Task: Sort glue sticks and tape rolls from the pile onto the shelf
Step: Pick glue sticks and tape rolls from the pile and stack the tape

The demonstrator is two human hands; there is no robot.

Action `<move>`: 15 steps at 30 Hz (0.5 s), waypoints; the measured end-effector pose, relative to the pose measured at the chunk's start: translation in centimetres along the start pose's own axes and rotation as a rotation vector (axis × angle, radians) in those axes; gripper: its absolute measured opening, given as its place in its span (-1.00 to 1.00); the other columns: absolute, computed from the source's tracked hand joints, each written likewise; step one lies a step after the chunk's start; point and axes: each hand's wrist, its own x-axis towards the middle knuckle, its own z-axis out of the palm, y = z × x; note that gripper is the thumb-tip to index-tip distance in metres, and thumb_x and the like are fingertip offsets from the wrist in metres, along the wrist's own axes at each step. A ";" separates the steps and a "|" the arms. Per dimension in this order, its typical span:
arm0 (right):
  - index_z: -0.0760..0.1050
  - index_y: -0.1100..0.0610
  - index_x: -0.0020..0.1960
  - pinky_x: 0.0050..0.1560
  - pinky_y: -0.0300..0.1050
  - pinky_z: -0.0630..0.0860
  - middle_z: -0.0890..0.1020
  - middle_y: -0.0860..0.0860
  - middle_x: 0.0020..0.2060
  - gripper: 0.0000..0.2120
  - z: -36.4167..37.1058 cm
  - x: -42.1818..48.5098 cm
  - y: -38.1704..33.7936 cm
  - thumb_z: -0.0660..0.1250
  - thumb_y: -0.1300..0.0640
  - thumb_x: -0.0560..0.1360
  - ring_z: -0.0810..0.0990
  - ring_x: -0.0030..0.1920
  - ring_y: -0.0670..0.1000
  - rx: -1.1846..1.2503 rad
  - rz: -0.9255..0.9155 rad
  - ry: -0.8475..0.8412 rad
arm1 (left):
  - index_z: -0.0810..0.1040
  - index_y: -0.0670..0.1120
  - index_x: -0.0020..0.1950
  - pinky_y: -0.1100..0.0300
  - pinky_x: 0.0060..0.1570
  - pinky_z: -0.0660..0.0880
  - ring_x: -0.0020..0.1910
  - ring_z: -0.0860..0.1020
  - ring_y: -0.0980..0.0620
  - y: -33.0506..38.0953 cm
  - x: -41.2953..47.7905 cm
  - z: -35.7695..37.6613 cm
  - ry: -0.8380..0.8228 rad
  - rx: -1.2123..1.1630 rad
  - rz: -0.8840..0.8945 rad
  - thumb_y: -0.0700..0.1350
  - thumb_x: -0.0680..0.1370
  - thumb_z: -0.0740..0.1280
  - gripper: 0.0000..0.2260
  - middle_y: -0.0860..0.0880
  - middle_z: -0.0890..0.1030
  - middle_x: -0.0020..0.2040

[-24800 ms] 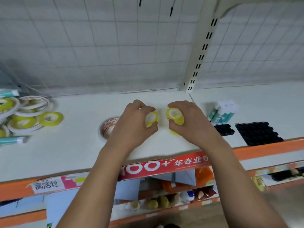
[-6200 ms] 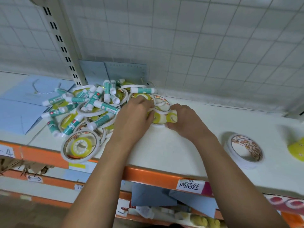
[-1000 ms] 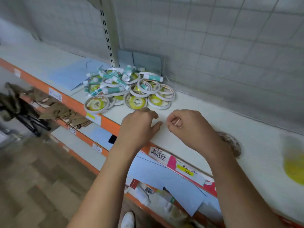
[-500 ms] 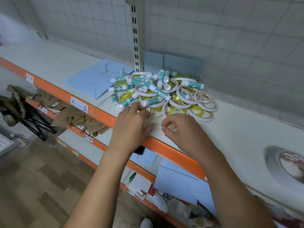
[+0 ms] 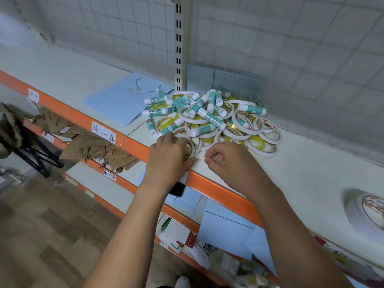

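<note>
A pile of teal-and-white glue sticks [image 5: 207, 116] lies on top of several white and yellow tape rolls [image 5: 261, 142] at the back of the white shelf [image 5: 311, 173]. My left hand [image 5: 168, 154] lies over a white tape roll [image 5: 192, 146] at the pile's front edge, fingers on its far side and thumb at its near rim. My right hand [image 5: 226, 161] hovers just right of it, in front of the pile, fingers loosely curled with nothing in them.
A wide patterned tape roll [image 5: 372, 206] lies alone at the far right. A light blue envelope [image 5: 122, 100] sits left of the pile, beside the slotted upright post [image 5: 180, 48]. The orange shelf lip [image 5: 218, 188] runs under my wrists. Brown paper bags [image 5: 93, 146] fill the lower shelf.
Both hands have moved back left to the pile from the open shelf. My left hand has come down onto the front tape roll; my right hand has stopped beside it.
</note>
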 end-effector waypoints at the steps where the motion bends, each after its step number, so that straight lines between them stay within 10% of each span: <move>1: 0.62 0.06 -0.03 -0.07 -0.05 0.57 0.63 -0.09 -0.13 -0.88 -0.1 0.0 0.1 0.35 0.06 0.52 0.56 -0.07 -0.11 -0.002 0.002 0.003 | 0.46 0.04 0.32 -0.02 0.20 0.35 0.31 0.35 -0.16 0.1 0.0 -0.1 -0.003 -0.010 -0.002 0.25 0.49 0.33 -0.52 -0.11 0.43 0.32; 9: 0.63 0.05 -0.09 -0.14 -0.10 0.54 0.60 -0.11 -0.19 -0.92 -1.8 0.4 2.0 0.35 0.13 0.50 0.58 -0.15 -0.09 -0.019 0.076 0.128 | 0.47 0.10 0.30 0.04 0.11 0.39 0.21 0.35 -0.09 2.9 -2.0 -1.4 0.004 -0.059 0.064 0.35 0.38 0.33 -0.43 -0.05 0.41 0.17; 15: 0.46 0.04 0.34 0.26 0.00 0.36 0.45 0.05 0.27 -0.65 -2.4 2.3 4.6 0.30 0.09 0.56 0.37 0.28 0.10 -0.254 0.196 0.245 | 0.46 0.10 0.33 -0.01 0.20 0.41 0.24 0.35 -0.08 5.5 -1.4 -1.7 0.006 -0.115 0.136 0.36 0.39 0.33 -0.41 -0.05 0.42 0.23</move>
